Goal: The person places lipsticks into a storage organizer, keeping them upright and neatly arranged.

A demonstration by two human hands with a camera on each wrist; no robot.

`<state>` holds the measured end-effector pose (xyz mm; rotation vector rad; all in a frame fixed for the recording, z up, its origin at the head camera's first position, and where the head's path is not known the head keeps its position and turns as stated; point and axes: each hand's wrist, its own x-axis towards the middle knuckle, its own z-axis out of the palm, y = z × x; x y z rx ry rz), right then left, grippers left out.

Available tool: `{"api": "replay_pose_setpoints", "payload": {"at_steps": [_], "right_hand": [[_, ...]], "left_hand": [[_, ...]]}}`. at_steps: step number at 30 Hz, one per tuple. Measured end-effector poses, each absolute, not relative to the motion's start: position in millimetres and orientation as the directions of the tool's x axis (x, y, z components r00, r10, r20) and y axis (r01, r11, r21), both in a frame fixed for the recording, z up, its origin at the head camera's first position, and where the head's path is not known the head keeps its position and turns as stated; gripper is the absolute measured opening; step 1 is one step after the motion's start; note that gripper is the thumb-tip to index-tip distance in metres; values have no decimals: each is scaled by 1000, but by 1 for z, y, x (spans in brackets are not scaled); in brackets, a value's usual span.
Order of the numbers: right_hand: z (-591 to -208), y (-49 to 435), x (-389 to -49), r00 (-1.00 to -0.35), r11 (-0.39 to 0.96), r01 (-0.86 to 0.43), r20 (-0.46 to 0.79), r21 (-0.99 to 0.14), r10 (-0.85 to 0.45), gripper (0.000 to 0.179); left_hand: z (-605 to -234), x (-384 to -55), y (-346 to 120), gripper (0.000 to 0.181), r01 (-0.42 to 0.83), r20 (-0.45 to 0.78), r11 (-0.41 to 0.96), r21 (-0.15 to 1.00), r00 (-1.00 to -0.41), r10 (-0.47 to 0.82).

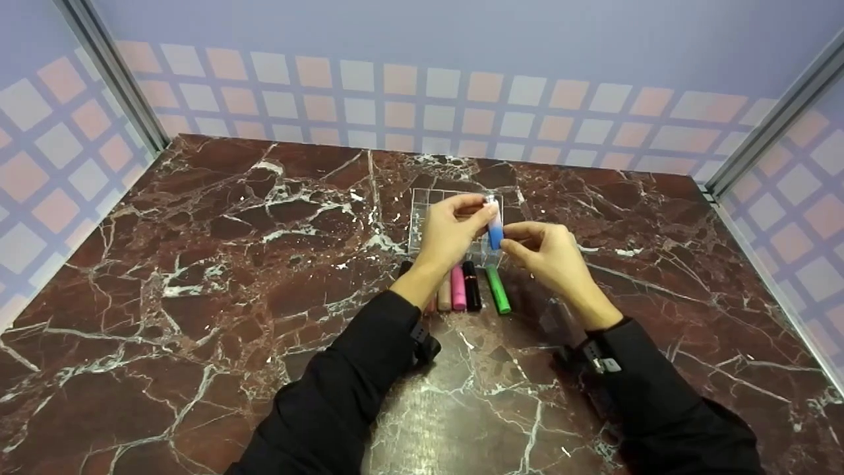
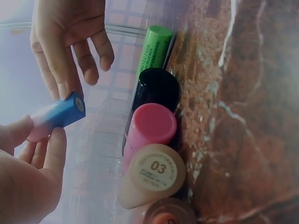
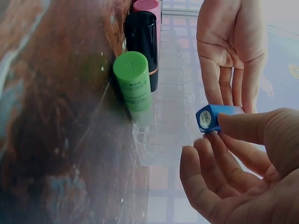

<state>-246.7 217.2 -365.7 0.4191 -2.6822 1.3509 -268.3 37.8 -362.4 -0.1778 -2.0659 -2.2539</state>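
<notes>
A slim lipstick tube (image 1: 495, 232), blue at its lower end and fading to pale pink, is held up over a clear compartmented organizer (image 1: 413, 227). My left hand (image 1: 452, 227) pinches its upper, pale part between thumb and fingers. Thumb and forefinger of my right hand (image 1: 550, 254) pinch the blue end, which bears a round label in the right wrist view. In front of the organizer stand a green lip balm (image 1: 498, 290), a black tube (image 1: 471, 287), a pink tube (image 1: 458, 290) and a beige tube (image 1: 444, 297). My left hand and wrist partly hide this row.
A brownish tube (image 2: 170, 212) shows at the near end of the row in the left wrist view. The dark red marbled table (image 1: 264, 369) spreads around everything. Behind it rises a panel with pink and white squares (image 1: 395, 79), and metal-framed panels flank both sides.
</notes>
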Motion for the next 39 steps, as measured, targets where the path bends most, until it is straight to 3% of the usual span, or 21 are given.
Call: {"api": "replay_pose_setpoints", "payload": {"at_steps": [12,22,39], "right_hand": [[-364,214,-243,-946,522,-306,191,-796,-263,48],[-362,214,-244,-949,522,-291,173,-802,-262,51],[-362,214,-246,-954,480,-255,138,-839,-266,57]], "left_hand": [[-360,-274,39,27,322,323,86,943,-946,5],[-360,-281,43,27,429,429,74,900,-903,22],[-367,-291,49,29,476,466,144,868,-879,99]]}}
